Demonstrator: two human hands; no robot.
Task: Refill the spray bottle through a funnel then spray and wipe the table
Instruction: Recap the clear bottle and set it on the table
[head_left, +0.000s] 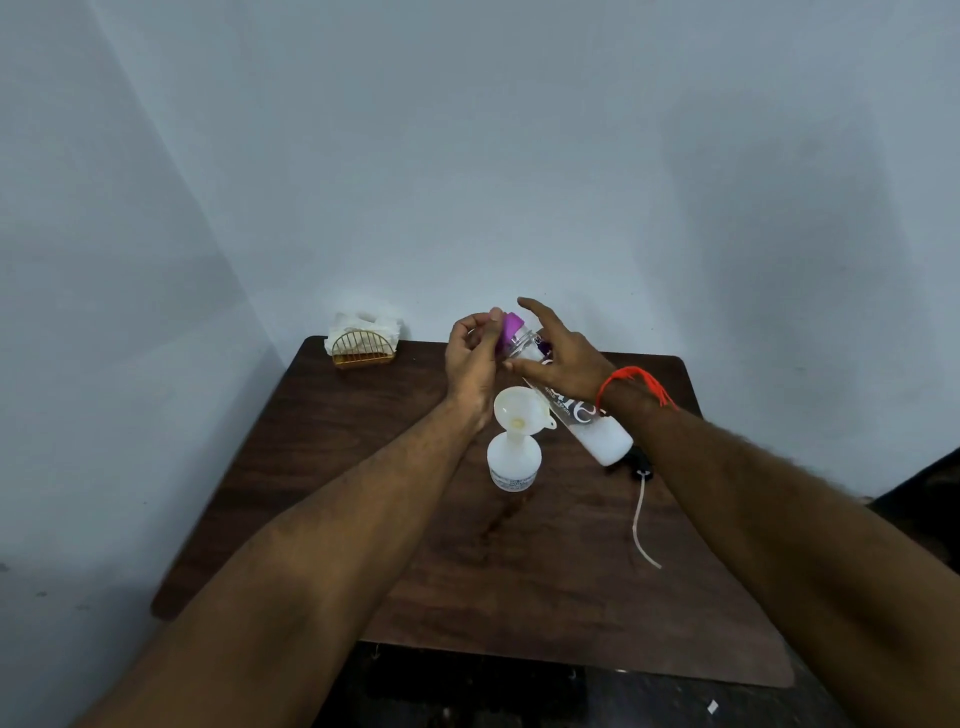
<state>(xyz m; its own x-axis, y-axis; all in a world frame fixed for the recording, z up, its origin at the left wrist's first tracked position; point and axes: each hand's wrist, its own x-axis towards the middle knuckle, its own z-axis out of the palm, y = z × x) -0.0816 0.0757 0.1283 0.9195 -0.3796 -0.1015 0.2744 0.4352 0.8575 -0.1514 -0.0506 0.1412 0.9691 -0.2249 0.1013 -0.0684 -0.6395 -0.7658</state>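
A white spray bottle (513, 465) stands upright on the dark wooden table (363, 431) with a white funnel (521, 410) in its neck. Above it I hold a clear refill bottle (589, 431) with white liquid, tilted with its base down to the right. My right hand (563, 353) grips its upper body. My left hand (472, 358) pinches its purple cap (511, 325). The spray head (640, 467), black with a long white tube (640, 519), lies on the table to the right, partly hidden by the refill bottle.
A gold wire holder with white tissues (363, 338) stands at the table's far left corner, against the pale wall. The table's front edge (571, 660) is near me, with dark floor below it. An orange thread is tied around my right wrist (636, 384).
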